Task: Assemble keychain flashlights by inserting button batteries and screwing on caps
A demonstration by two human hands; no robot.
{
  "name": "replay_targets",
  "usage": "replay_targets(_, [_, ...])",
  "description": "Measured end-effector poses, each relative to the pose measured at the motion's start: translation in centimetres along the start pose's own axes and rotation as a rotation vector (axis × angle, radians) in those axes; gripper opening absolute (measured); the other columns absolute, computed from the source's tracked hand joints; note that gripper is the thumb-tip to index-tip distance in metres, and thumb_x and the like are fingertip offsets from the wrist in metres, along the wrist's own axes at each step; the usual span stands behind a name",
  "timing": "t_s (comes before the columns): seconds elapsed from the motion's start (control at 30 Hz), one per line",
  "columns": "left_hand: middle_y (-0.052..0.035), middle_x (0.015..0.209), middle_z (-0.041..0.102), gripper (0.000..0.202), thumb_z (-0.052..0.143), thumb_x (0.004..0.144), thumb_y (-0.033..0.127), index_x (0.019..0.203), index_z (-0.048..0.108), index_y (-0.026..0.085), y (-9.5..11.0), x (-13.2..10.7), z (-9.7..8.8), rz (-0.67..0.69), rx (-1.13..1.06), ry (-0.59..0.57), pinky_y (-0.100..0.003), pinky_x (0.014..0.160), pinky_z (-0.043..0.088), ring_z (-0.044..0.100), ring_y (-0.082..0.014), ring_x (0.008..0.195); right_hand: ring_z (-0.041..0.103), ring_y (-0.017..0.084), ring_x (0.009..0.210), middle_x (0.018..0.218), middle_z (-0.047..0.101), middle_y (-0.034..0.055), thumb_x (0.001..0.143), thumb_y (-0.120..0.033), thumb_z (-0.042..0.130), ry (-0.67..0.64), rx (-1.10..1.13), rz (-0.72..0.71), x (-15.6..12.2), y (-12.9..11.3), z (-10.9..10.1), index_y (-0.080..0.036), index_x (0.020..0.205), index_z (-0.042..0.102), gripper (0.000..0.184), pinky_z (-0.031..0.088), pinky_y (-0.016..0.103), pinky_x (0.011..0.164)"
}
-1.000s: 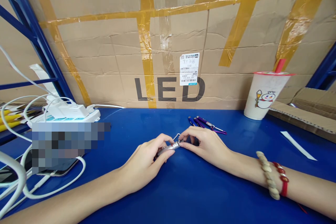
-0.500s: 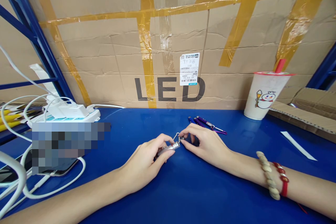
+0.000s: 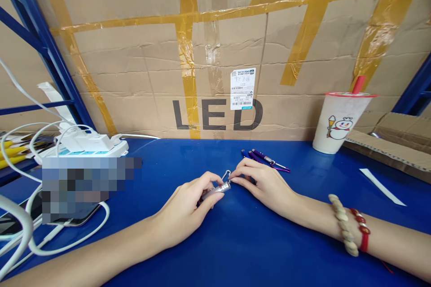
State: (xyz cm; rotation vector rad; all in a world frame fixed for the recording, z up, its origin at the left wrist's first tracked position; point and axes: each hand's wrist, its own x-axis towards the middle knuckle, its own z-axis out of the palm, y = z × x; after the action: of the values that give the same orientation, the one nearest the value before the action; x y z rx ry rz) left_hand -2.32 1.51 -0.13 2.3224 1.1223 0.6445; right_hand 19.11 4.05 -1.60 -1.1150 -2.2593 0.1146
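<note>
Left hand (image 3: pixel 188 208) lies low on the glossy blue bench (image 3: pixel 235 251), forearm coming in from the bottom-left corner, wrist straight, palm turned inward. Thumb on top & fingers curled under are clamped round a small silver metal cylinder (image 3: pixel 215 190), which sits just above the bench at centre, tilted w/ its far end up & to the right. Right hand (image 3: pixel 266 184) comes in from the right edge, forearm low along the bench, palm down, fingers stretched toward the left. Its thumb & forefinger tips are pressed together on the cylinder's far end, right by a thin wire loop (image 3: pixel 226 173) that sticks up there. The 2 hands meet at the cylinder, fingertips nearly touching. R wrist carries a pale bead bracelet (image 3: pixel 344 224) & a red bead bracelet (image 3: pixel 362 229). Just behind the R hand lie purple pens (image 3: pixel 267 158); further right, near the back, stands a white plastic cup with cartoon figure and red straw (image 3: pixel 338 125). Backdrop is a taped brown cardboard box marked LED (image 3: pixel 134 67). Far left: white power strip w/ plugs (image 3: pixel 90 143) & white cables (image 3: pixel 67 242) looping over the bench, well apart from the hands
</note>
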Motion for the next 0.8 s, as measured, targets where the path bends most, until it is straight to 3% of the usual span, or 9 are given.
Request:
replay_targets(0.23, [0.0032,0.068,0.056,0.024,0.036,0.091,0.038,0.103,0.050,0.023,0.22,-0.03,-0.11,0.005,0.001,0.008,-0.021,0.057,0.040,0.053,-0.0121,0.062,0.057,0.010,0.063,0.096,0.061,0.0018,0.085,-0.042,0.053,0.003,-0.020,0.060,-0.06,0.16,0.15,-0.027,0.096,0.066,0.023,0.044,0.023,0.053])
replay_targets(0.47, [0.0038,0.067,0.055,0.024,0.036,0.091,0.039,0.103,0.049,0.023,-0.04,0.00,0.07,0.005,0.007,0.007,-0.021,0.058,0.039,0.053,-0.0122,0.062,0.057,0.012,0.065,0.082,0.063,0.0009,0.086,-0.040,0.053,-0.020,-0.002,0.075,0.14,0.11,0.17,-0.024,0.092,0.067,0.022,0.045,0.025,0.059])
replay_targets(0.8, [0.0035,0.068,0.055,0.022,0.036,0.092,0.036,0.104,0.048,0.023,0.49,-0.04,-0.31,-0.007,0.008,-0.012,-0.021,0.058,0.039,0.052,-0.0121,0.063,0.057,0.011,0.065,0.084,0.063,0.0024,0.084,-0.035,0.057,-0.016,0.088,0.046,0.18,0.23,0.34,-0.021,0.092,0.066,0.019,0.046,0.023,0.058])
